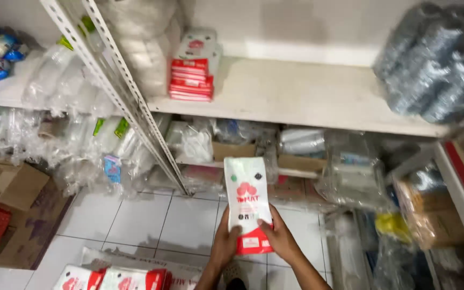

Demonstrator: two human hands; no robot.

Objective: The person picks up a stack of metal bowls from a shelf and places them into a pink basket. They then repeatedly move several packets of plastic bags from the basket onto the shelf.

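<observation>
- Two shelves make up the white rack (318,115); a stack of red and white packs (191,80) sits on its upper board.
- Below the rack, above the floor tiles (151,215), a white pack (247,204) stands upright.
- Left hand (225,244) and right hand (280,239) clasp its red bottom end.
- Held only at the bottom, it may tip or slide free.
</observation>
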